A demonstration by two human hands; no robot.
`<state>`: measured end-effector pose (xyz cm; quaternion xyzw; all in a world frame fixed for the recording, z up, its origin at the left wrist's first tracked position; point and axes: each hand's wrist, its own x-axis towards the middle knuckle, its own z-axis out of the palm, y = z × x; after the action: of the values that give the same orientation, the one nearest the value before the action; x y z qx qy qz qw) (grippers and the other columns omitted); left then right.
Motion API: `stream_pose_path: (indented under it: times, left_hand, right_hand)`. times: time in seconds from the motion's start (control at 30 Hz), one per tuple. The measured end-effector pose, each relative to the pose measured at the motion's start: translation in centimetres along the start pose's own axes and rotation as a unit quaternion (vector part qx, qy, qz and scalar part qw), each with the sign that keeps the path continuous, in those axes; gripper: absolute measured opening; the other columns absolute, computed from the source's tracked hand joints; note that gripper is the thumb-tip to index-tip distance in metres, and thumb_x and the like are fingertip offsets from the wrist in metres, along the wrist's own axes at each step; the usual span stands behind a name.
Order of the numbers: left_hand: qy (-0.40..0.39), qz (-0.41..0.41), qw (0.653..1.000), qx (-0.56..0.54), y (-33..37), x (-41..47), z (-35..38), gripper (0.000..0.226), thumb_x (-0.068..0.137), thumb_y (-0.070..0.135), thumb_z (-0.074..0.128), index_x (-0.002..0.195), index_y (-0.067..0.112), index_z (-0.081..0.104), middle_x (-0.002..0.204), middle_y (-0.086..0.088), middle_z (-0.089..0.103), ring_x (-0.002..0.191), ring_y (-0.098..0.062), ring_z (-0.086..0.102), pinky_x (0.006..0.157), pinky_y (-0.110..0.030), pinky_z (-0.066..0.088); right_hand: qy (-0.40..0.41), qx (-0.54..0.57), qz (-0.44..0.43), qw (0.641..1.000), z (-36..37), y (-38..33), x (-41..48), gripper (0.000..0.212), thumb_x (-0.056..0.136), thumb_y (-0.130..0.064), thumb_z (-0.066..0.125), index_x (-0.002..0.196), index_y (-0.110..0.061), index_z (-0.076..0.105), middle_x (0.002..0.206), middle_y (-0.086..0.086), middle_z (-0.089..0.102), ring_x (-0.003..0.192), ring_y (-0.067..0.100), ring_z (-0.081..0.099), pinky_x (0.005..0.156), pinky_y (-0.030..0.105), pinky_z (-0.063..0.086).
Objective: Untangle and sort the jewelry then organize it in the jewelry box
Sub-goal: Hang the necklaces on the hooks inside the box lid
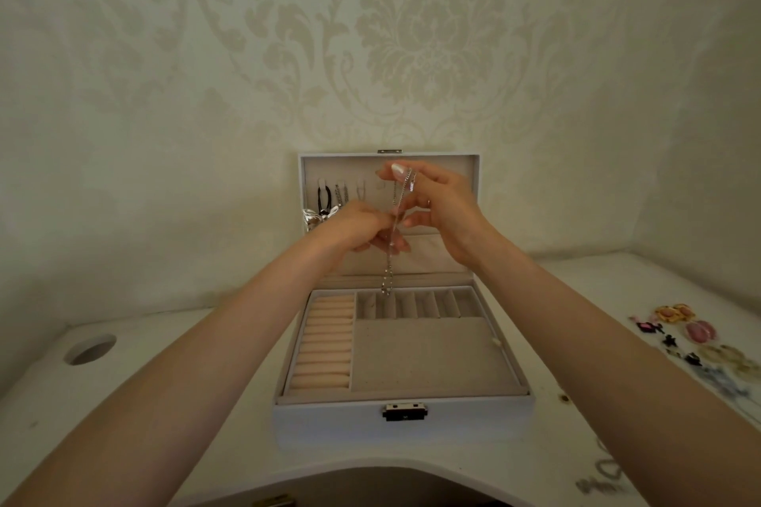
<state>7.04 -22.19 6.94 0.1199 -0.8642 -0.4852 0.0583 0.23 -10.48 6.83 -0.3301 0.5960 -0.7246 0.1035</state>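
Observation:
An open white jewelry box (412, 416) stands on the table in front of me, its lid upright against the wall. Both hands are raised in front of the lid. My right hand (440, 206) pinches the top of a thin silver chain (389, 272) between thumb and finger. My left hand (362, 226) grips the same chain lower down, and its end dangles over the small compartments at the back of the tray. A black necklace (324, 193) and a silver chain (341, 193) hang from hooks inside the lid, with a shiny silver piece (315, 218) below them.
Several colourful earrings and other jewelry pieces (700, 338) lie on the white table at the right. More tangled chains (601, 477) sit near the front right edge. A round cable hole (90, 348) is in the table at the left. Patterned wallpaper is behind.

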Motion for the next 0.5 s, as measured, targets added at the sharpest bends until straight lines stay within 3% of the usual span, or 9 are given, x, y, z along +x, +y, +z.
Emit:
stream_pose_path:
  times: [0.13,0.23,0.27,0.37,0.5]
  left_hand:
    - [0.056,0.062,0.996,-0.035,-0.48,0.16,0.04,0.026,0.095,0.018,0.049,0.076,0.011,0.066,0.076,0.002,0.069,0.065,-0.004,0.061,0.06,-0.013,0.043]
    - [0.1,0.092,0.99,-0.023,-0.81,0.46,0.1,0.036,0.095,0.02,0.049,0.063,0.011,0.06,0.065,-0.001,0.061,0.062,-0.007,0.052,0.064,-0.014,0.041]
    - [0.103,0.091,0.99,-0.011,-0.81,0.5,0.1,0.04,0.096,0.023,0.048,0.06,0.011,0.057,0.06,-0.001,0.059,0.057,-0.006,0.048,0.058,-0.013,0.039]
    - [0.071,0.085,0.994,-0.016,-0.72,0.5,0.04,0.045,0.099,0.031,0.043,0.06,0.011,0.053,0.045,0.001,0.055,0.037,-0.004,0.039,0.041,-0.016,0.031]
    - [0.043,0.099,0.994,-0.005,-0.76,0.45,0.07,0.045,0.1,0.035,0.039,0.064,0.012,0.052,0.042,0.001,0.054,0.034,-0.006,0.041,0.039,-0.015,0.033]
  right_hand:
    - [-0.004,0.002,-0.004,1.0,-0.1,-0.18,-0.07,0.028,0.089,-0.023,0.063,0.112,-0.008,0.067,0.109,0.001,0.071,0.059,0.013,0.062,0.049,0.021,0.048]
    - [0.006,0.001,-0.004,1.0,-0.24,-0.1,-0.08,0.027,0.088,-0.022,0.064,0.111,-0.009,0.068,0.109,0.004,0.071,0.057,0.011,0.06,0.049,0.021,0.046]
    - [0.012,0.0,-0.003,1.0,-0.3,-0.06,-0.08,0.025,0.088,-0.021,0.065,0.11,-0.01,0.069,0.109,0.007,0.071,0.056,0.011,0.059,0.05,0.022,0.046]
    - [0.028,-0.001,0.0,1.0,-0.39,0.14,-0.16,0.019,0.087,-0.017,0.066,0.105,-0.012,0.07,0.112,0.019,0.067,0.055,0.011,0.057,0.05,0.022,0.046]
    - [0.028,-0.002,-0.005,1.0,-0.47,0.5,-0.26,0.018,0.089,-0.009,0.062,0.106,-0.012,0.069,0.112,0.021,0.066,0.054,0.008,0.057,0.049,0.02,0.046]
